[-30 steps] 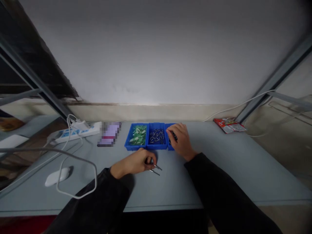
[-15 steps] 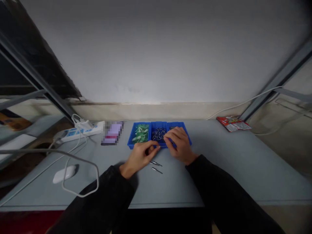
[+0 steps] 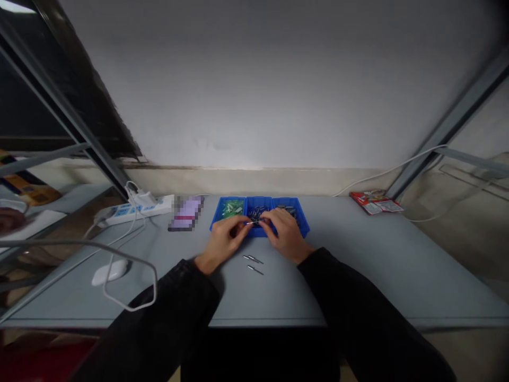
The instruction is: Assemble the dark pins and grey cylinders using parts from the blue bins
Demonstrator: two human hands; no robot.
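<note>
My left hand (image 3: 223, 240) pinches one end of a thin, shiny metal pin (image 3: 252, 223) between thumb and forefinger. At its other end, the fingertips of my right hand (image 3: 287, 236) are closed on the same small piece. Both hands are just above the front edge of three joined blue bins (image 3: 306, 227). The left bin holds green and clear pieces (image 3: 233, 207), the middle one small dark and metal pins (image 3: 259, 210), the right one dark grey pieces (image 3: 287, 208), partly hidden by my hand. Several slim metal pins (image 3: 255, 269) lie on the table below my hands.
To the left are a phone (image 3: 186, 213), a white power strip (image 3: 133, 210) with cables, and a white rounded object (image 3: 110, 272). A grey cable (image 3: 149, 260) loops across the front left. A red packet (image 3: 374, 202) lies at right. Another person's hand (image 3: 11, 219) shows at far left.
My right hand has come down and left, its fingertips now meeting the pin in my left hand. The view has shifted slightly; another person's hand has appeared at the left edge.
</note>
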